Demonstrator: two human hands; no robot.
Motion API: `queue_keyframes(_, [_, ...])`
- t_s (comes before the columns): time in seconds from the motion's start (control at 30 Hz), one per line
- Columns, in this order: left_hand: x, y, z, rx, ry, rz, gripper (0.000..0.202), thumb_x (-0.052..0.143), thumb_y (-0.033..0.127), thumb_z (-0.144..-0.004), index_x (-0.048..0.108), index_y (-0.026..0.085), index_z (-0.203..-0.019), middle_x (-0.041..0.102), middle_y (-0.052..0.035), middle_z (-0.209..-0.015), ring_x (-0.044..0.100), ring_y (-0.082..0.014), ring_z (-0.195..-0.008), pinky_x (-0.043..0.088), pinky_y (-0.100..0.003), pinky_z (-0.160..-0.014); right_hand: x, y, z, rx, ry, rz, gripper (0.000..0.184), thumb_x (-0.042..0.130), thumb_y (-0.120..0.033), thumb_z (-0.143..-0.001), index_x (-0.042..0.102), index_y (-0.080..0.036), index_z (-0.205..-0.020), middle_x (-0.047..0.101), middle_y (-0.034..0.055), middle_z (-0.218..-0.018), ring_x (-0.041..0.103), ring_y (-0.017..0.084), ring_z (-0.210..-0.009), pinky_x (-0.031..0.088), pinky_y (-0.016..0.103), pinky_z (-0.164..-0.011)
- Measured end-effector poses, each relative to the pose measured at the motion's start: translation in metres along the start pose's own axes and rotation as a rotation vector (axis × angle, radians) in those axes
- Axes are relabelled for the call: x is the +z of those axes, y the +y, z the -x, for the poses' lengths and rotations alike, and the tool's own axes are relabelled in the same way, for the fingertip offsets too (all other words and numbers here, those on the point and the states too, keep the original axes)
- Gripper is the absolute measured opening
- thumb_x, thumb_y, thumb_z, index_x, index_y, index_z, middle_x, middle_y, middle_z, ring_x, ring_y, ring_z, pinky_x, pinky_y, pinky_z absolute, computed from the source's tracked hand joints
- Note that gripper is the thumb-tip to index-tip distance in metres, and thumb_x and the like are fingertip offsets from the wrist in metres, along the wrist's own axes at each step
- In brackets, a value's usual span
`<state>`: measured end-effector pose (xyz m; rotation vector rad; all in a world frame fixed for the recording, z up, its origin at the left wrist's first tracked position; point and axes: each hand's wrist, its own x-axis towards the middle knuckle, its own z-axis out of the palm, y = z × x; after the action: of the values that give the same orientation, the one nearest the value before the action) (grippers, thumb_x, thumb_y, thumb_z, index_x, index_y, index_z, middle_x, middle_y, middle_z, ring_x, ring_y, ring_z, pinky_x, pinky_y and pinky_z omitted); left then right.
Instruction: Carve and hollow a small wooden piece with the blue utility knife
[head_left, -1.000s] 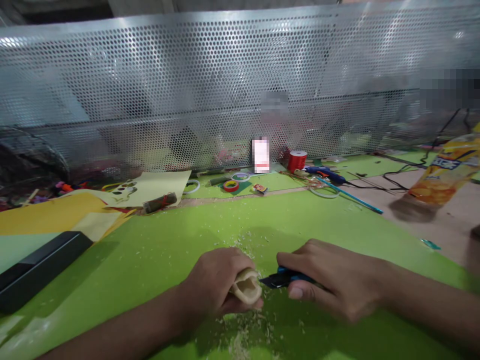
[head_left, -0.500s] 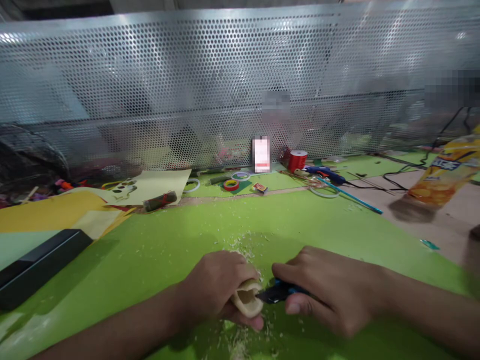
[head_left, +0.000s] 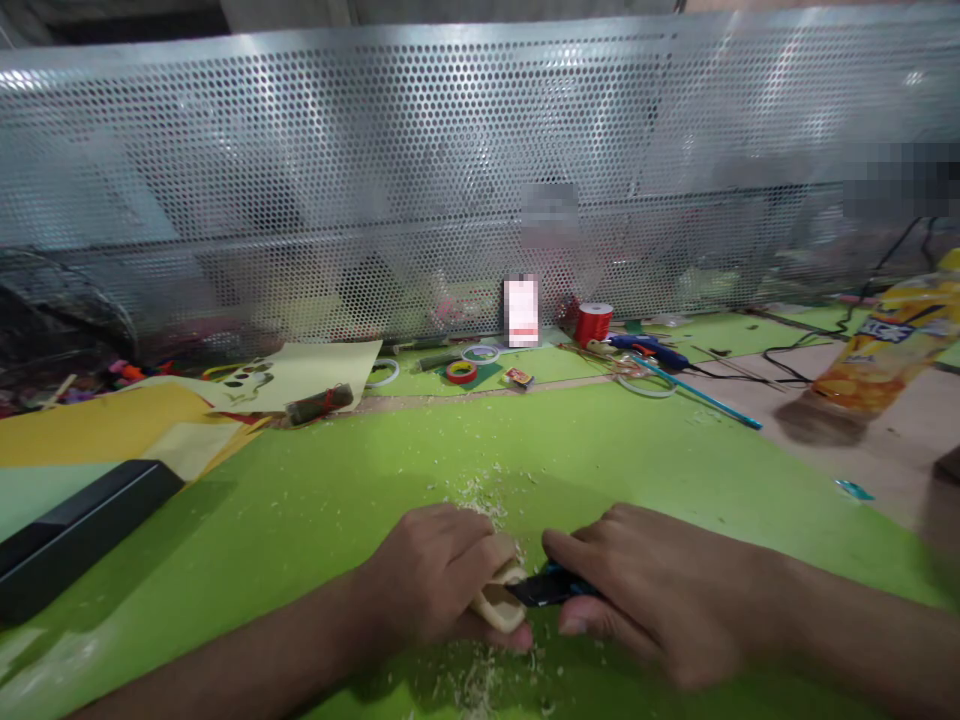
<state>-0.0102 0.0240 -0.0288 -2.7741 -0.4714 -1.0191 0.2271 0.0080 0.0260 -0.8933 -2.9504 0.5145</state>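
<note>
My left hand (head_left: 442, 575) is closed around a pale, hollow, wood-like piece (head_left: 504, 610), whose open end faces me. My right hand (head_left: 652, 590) grips a black utility knife (head_left: 551, 588) with blue parts. The knife's tip reaches into the hollow of the piece, at its right rim; the very end of the blade is hidden there. Pale shavings (head_left: 480, 495) lie scattered beyond and beneath my hands on the green mat (head_left: 300, 520).
A long black box (head_left: 90, 530) lies at left beside yellow paper. Along the back are a dark green roll (head_left: 320, 402), red tape (head_left: 461, 372), a red spool (head_left: 595, 325), a blue glue gun (head_left: 649, 350) and a drink bottle (head_left: 885, 345). Behind them rises a perforated metal screen (head_left: 450, 130).
The right hand has moved slightly left, and the knife tip sits deeper in the hollow. The pale piece has turned a little in my left hand.
</note>
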Motion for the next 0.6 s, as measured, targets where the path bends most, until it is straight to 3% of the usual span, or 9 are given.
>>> queue_keyframes(0.13, [0.0033, -0.0036, 0.002, -0.095, 0.049, 0.121, 0.044, 0.042, 0.062, -0.093, 0.047, 0.018, -0.098, 0.055, 0.0033, -0.064, 0.048, -0.0112, -0.051, 0.034, -0.023, -0.049, 0.0014, -0.0005, -0.0028, 0.013, 0.057, 0.011, 0.038, 0.027, -0.049, -0.099, 0.049, -0.019, -0.093, 0.061, 0.006, -0.068, 0.05, 0.019, -0.05, 0.024, 0.032, -0.048])
queue_keyframes(0.27, [0.002, -0.0039, -0.001, -0.093, 0.073, 0.121, 0.041, 0.042, 0.059, -0.094, 0.048, 0.018, -0.096, 0.055, 0.0032, -0.064, 0.048, -0.0113, -0.051, 0.035, -0.023, -0.049, 0.0, 0.0009, -0.0026, 0.037, 0.064, 0.018, 0.04, 0.025, -0.051, -0.099, 0.048, -0.02, -0.091, 0.06, 0.0049, -0.069, 0.049, 0.018, -0.051, 0.024, 0.031, -0.05])
queue_keyframes(0.6, [-0.0029, 0.0005, -0.0007, -0.093, 0.008, 0.011, 0.035, 0.054, 0.051, -0.092, 0.052, 0.017, -0.1, 0.062, -0.0007, -0.073, 0.053, -0.0132, -0.059, 0.04, -0.024, -0.054, 0.0056, -0.0015, -0.0015, 0.142, 0.081, 0.126, 0.039, 0.028, -0.05, -0.099, 0.052, -0.021, -0.089, 0.062, 0.0045, -0.067, 0.051, 0.018, -0.05, 0.018, 0.032, -0.049])
